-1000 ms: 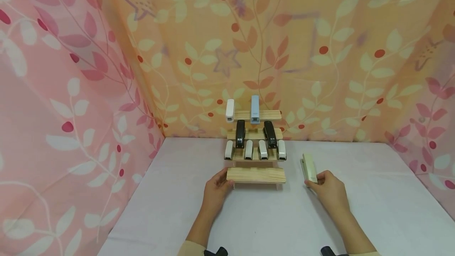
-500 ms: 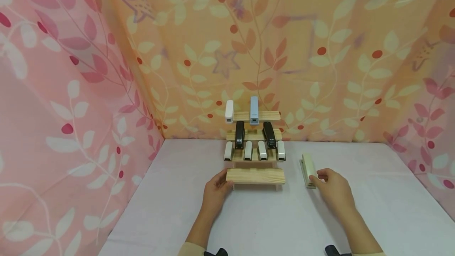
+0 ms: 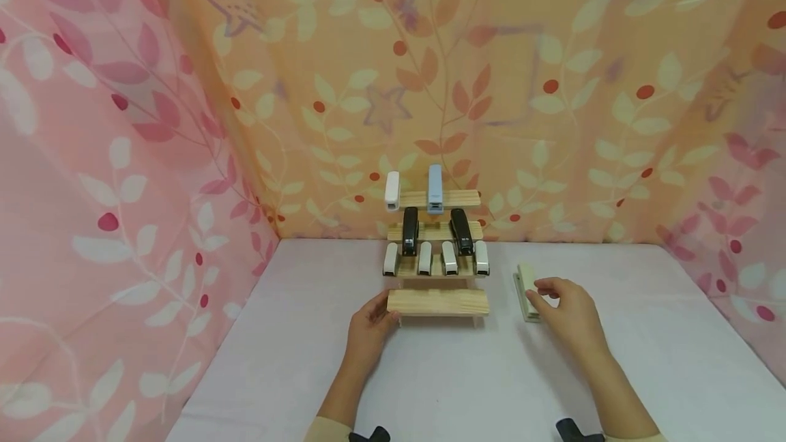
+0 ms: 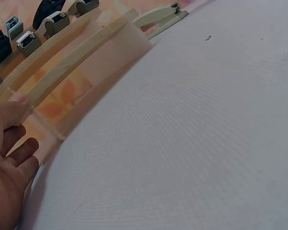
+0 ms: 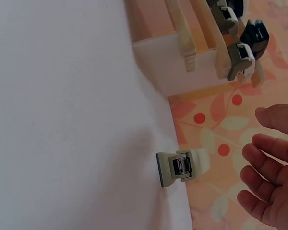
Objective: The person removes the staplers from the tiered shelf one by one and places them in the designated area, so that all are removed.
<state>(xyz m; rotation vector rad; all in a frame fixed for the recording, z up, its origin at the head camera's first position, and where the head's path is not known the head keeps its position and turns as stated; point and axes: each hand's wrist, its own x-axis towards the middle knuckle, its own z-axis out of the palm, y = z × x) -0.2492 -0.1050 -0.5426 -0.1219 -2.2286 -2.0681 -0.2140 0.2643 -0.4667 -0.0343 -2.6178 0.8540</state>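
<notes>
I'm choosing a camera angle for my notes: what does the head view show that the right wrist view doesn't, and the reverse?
Head only: the left hand at the wooden rack, and the light-blue stapler. Right wrist only: the dark mechanism in the end of the pale green stapler. Both: the right hand, pale green stapler and some of the wooden rack.

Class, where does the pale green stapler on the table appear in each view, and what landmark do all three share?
Head: right of centre, the green stapler, partly behind the right hand.
Left wrist: the green stapler near the top, just right of centre.
Right wrist: the green stapler below and right of centre, seen end-on.
Shared landmark: the front wooden shelf.
</notes>
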